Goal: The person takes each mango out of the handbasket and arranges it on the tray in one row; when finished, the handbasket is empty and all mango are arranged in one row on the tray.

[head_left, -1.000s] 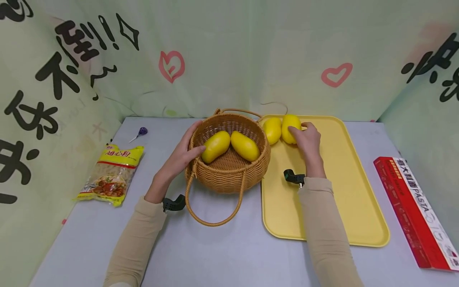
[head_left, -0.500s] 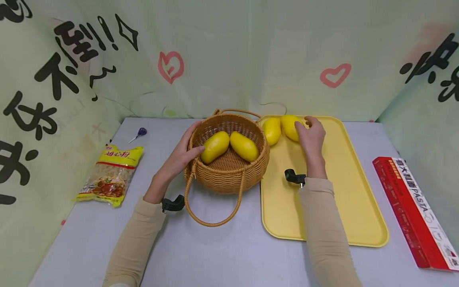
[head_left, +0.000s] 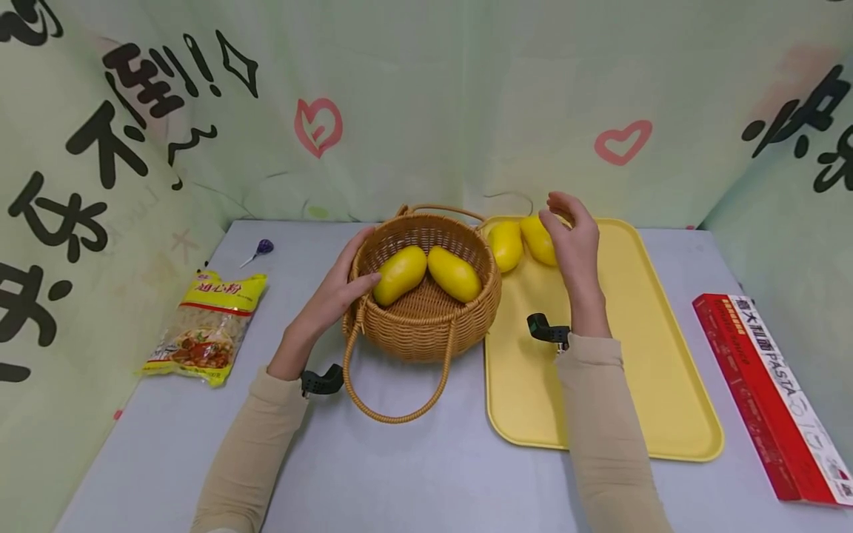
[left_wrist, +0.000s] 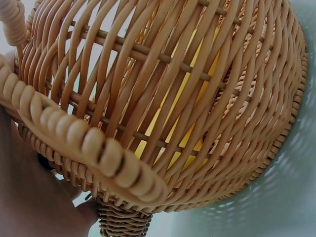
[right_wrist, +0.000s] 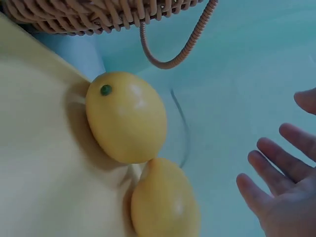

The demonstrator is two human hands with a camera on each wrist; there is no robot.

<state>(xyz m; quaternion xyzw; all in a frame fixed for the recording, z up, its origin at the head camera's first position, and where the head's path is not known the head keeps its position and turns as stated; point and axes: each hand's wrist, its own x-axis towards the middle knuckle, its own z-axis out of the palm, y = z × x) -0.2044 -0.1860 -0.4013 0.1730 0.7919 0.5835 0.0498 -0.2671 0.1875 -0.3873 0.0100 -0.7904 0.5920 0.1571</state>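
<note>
basket point(head_left: 403, 337) w/ 2 ylw fruit point(head_left: 455, 273), tray point(head_left: 521, 370) w/ 2

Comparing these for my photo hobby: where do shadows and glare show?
Head view: soft shadow on the tray beside the right sleeve; right wrist: glints on the fruits, shadows beside them, bluish cast overall; left wrist: the left hand looks dim.
</note>
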